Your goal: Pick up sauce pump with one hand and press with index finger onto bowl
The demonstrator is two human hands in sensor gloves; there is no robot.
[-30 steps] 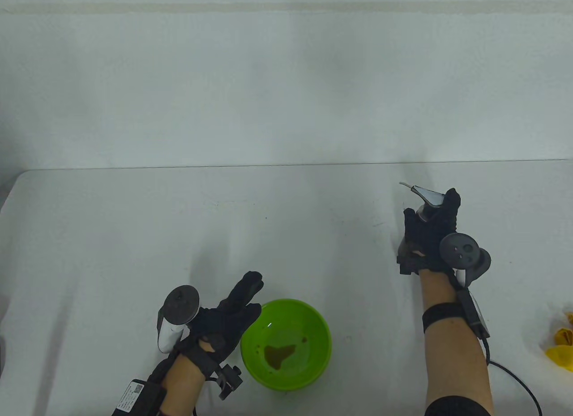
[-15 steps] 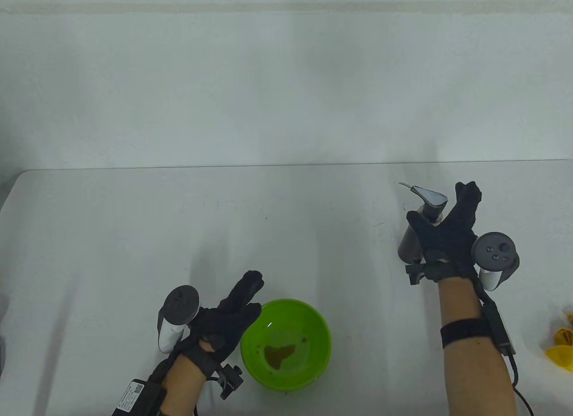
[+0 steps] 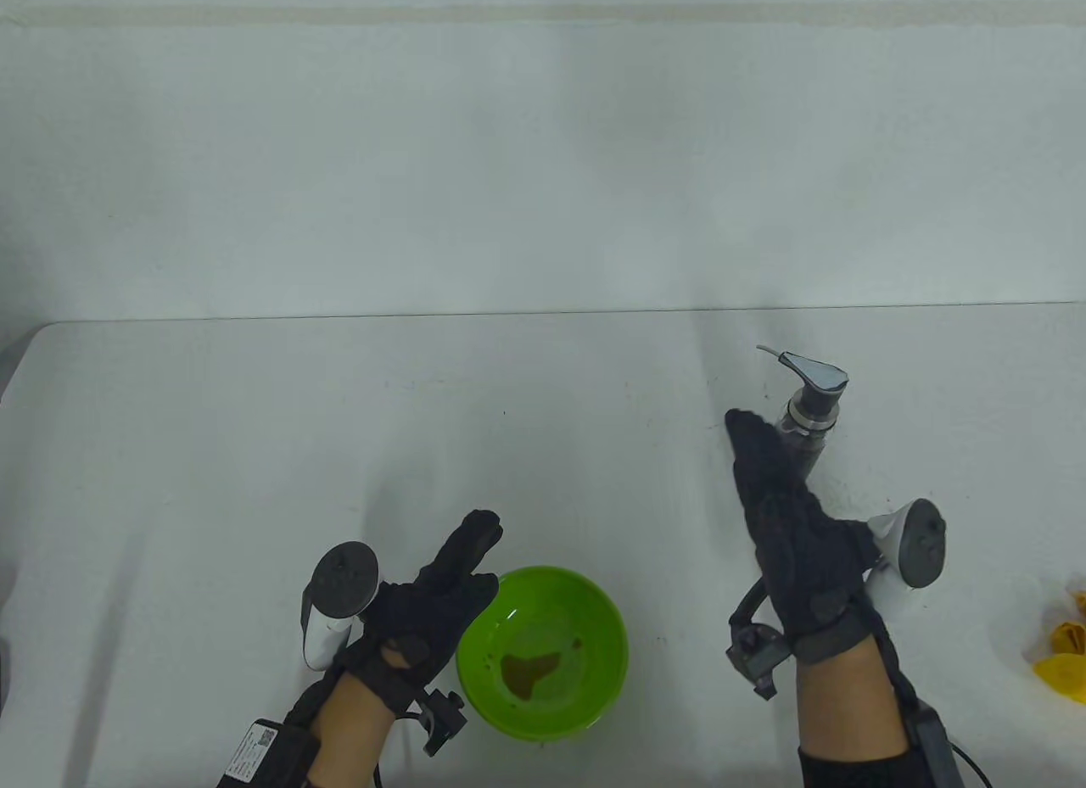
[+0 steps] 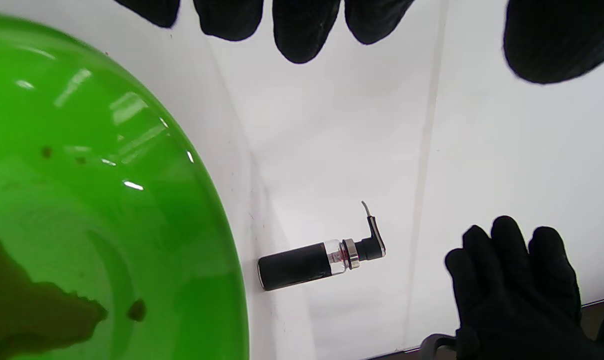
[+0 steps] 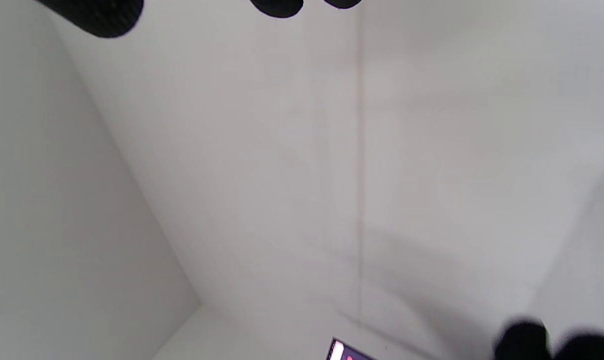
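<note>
The sauce pump [image 3: 810,408], a dark bottle with a metal collar and a spout pointing left, stands upright on the white table at the right; it also shows in the left wrist view [image 4: 322,257]. My right hand [image 3: 768,483] is open with fingers stretched out, just in front of the pump, and holds nothing; the left wrist view shows this hand [image 4: 517,290] apart from the bottle. The green bowl [image 3: 594,606] sits near the front edge with a brown sauce puddle [image 3: 530,671] in it. My left hand [image 3: 458,567] is open, beside the bowl's left rim.
A yellow object [image 3: 1065,652] lies at the table's right edge. The table's far edge [image 3: 543,315] meets a pale wall. The right wrist view shows only pale surfaces and the dark fingertips [image 5: 277,6] at the top.
My right hand has let go of the pump, turned and drawn back toward me; the pump stays standing in place. The left hand and the bowl have not moved.
</note>
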